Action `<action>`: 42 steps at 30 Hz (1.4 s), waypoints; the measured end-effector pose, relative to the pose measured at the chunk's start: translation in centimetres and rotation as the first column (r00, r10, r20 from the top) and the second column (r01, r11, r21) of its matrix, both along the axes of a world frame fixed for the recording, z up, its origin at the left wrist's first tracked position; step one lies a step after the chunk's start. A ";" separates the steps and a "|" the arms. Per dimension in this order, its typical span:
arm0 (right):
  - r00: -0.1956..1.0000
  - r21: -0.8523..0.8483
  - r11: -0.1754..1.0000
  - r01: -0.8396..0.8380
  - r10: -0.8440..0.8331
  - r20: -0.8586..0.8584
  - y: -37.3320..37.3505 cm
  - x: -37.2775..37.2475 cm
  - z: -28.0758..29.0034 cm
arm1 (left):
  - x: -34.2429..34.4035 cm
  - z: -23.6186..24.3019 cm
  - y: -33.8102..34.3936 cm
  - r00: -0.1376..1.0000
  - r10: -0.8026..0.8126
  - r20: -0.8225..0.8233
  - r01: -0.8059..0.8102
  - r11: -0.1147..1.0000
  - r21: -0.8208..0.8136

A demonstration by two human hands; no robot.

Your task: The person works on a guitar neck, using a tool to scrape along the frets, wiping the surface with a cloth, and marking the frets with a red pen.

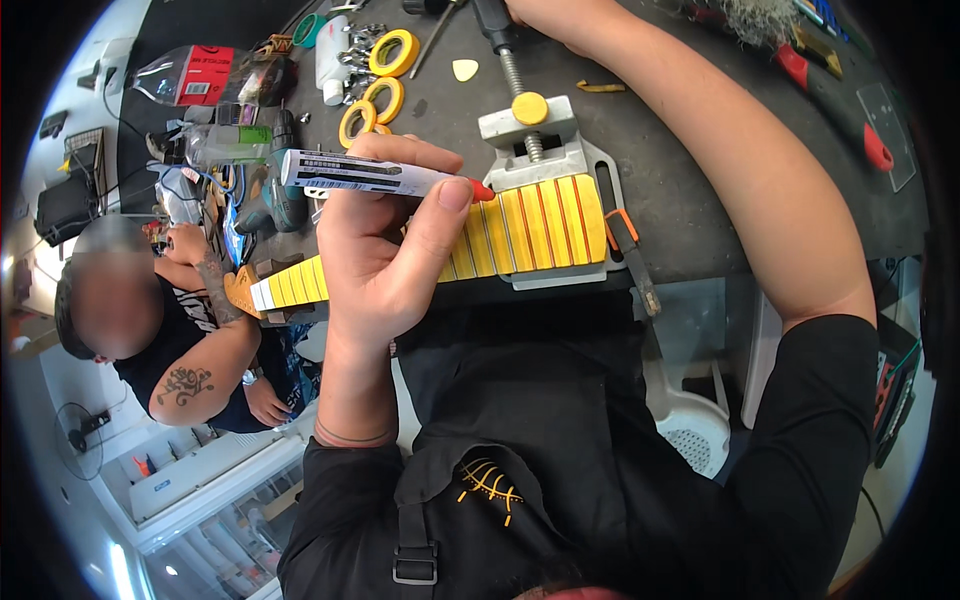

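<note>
Here, left hand [375,245] pinching a marker [345,174], over yellow fretboard [528,228].

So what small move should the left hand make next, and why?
Perhaps draw the marker along the nearby grey line, toward the body: the left hand holds it with the red tip at the far edge of the taped yellow neck, and lines nearer the wide end look red, while that one does not.

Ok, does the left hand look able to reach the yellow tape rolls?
Probably yes: the tape rolls lie just beyond the left hand, apparently unblocked, though the marker it holds could get in the way.
</note>
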State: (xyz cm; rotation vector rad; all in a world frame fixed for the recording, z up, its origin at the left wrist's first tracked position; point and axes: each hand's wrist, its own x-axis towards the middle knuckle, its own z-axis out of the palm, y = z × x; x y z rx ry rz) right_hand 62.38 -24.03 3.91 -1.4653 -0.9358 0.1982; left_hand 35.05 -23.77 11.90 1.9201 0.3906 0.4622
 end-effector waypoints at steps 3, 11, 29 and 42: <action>0.998 0.004 0.999 0.047 -0.047 0.040 0.5 0.2 -0.5 | 0.7 -0.1 -0.1 1.000 -0.025 -0.003 0.025 0.990 0.136; 0.999 0.022 0.999 0.039 -0.040 0.012 0.3 0.2 -0.4 | 1.4 -0.7 0.8 0.986 -0.161 0.034 0.153 0.971 0.187; 1.000 -0.012 1.000 0.025 -0.025 0.005 0.4 0.1 -0.4 | 0.6 -1.6 0.2 0.977 -0.211 0.039 0.170 0.872 0.459; 1.000 -0.024 1.000 0.010 -0.010 -0.008 0.3 0.0 -0.2 | -0.6 -0.9 1.3 0.975 -0.188 0.118 0.164 0.968 0.189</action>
